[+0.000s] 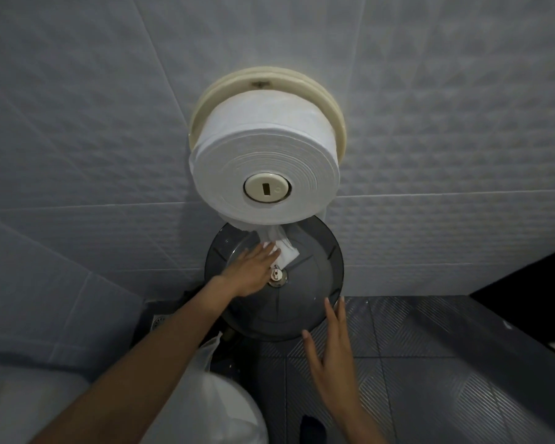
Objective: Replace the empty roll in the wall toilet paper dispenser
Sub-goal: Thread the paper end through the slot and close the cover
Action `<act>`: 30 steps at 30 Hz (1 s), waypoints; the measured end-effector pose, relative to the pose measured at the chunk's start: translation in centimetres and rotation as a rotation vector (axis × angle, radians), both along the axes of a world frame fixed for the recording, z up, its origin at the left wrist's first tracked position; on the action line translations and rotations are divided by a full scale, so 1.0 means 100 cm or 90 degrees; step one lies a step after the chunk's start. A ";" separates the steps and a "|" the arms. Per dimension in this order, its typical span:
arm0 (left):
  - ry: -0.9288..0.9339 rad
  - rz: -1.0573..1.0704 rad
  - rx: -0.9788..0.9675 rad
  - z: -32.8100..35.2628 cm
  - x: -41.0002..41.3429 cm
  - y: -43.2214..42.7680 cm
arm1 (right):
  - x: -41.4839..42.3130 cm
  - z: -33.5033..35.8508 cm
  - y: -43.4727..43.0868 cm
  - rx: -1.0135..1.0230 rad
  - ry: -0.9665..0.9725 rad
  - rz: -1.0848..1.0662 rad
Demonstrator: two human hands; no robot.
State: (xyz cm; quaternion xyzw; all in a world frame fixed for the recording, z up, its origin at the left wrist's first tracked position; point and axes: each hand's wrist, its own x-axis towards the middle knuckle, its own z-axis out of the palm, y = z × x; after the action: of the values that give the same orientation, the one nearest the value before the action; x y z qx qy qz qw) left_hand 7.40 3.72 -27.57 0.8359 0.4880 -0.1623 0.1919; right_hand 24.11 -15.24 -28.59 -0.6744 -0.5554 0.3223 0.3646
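New roll [263, 155] is already on the spindle of the dispenser's cream back plate [334, 107], fixed to the tiled wall [77, 123]. Cream hub cap [267, 188] sits in the roll's centre. No empty core visible anywhere, so swap itself looks done IMO.

Smoked grey cover [308, 277] hangs open, hinged down below the roll, w/ its metal lock [277, 276] near the middle. Loose paper tail [281, 245] drops from the roll's bottom edge onto the cover's top edge.

Left hand [252, 274] lies flat on the cover, fingers spread fairly wide, fingertips touching the tail's end; pressing or guiding it, not pinching, as far as I can tell. Right hand [332, 344] is open wide, holding nothing, fingers straight, tips at the cover's lower right rim; touching or just beside, can't tell.

Step in hand: feeding the tail & getting set to close up. Next move prob needs the tail led toward the cover's slot so it doesn't get trapped, then right hand swings the cover up over the roll till the lock lines up w/ the hub. Risk: tail bunches inside.

Below, at bottom edge of view, a white plastic bag [212, 395] over the dark ribbed floor [430, 363].
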 end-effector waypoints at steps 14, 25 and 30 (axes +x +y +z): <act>-0.061 0.165 -0.042 -0.023 0.052 0.025 | -0.002 -0.012 0.002 0.021 0.014 -0.004; -0.023 0.151 0.017 -0.004 0.045 0.007 | 0.000 -0.005 0.005 0.005 -0.011 0.002; -0.040 0.123 0.032 0.022 0.012 -0.053 | 0.005 0.005 -0.001 -0.025 -0.013 0.024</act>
State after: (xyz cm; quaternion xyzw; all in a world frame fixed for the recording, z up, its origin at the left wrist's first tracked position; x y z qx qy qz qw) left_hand 8.63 -1.55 -25.34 0.7943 0.5637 -0.1046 0.2009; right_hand 24.58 -15.39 -28.07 -0.6740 -0.5653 0.3329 0.3396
